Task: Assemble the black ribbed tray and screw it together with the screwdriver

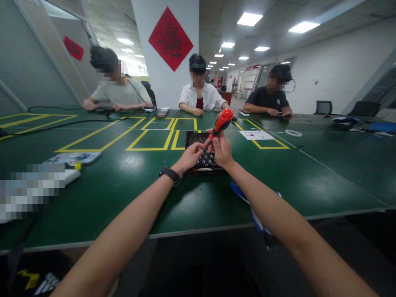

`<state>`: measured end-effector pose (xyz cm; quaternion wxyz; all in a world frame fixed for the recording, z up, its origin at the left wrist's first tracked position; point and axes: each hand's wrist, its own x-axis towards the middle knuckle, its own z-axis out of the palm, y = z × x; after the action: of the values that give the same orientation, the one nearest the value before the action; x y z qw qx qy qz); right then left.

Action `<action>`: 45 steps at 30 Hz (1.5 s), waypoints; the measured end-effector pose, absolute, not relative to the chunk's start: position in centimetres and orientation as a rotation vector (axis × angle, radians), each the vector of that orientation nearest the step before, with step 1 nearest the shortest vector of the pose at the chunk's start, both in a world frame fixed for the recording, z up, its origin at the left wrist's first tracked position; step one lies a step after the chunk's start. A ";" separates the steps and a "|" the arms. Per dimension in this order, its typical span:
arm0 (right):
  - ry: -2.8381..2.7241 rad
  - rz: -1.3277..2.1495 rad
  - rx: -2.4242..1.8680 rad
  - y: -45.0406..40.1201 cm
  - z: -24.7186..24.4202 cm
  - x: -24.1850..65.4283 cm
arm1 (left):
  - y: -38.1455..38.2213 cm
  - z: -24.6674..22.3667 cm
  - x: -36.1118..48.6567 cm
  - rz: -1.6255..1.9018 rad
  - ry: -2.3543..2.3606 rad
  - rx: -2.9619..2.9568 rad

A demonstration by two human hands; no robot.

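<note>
Across the green worktop [309,177] now; down to the black case [208,160], beneath the left hand [193,154], bunched, can't tell on what; beneath the right hand [222,149] too, clasped round a red-and-black screwdriver [221,121], slanting down-left toward the other, nearer its low end.

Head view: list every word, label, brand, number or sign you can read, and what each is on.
No text reads clearly enough to quote.
Large red diamond sign: dark brush-style characters, strokes too merged to read surely.
Smaller red sign at left: blurred.
White sheet: faint print, too small.
Dark item at bottom left: white lettering, blurred.
Black shirt at right: small white mark, unreadable.
Black case: pale marks, too small.
</note>
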<state>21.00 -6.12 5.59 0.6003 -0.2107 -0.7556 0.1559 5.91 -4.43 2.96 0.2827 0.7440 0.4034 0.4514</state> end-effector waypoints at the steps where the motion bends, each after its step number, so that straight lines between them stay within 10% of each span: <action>1: -1.742 0.357 -0.495 -6.2 5.5 20.9 | -4.4 2.9 5.9 1.211 1.075 1.984; 45: -1.531 0.268 -0.794 -5.4 4.5 20.3 | -7.4 4.4 6.7 1.069 1.075 2.238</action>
<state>20.32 -5.36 4.50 0.6427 -0.3484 -0.6721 0.1176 6.69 -7.44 4.37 0.2177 0.8081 0.3880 0.3860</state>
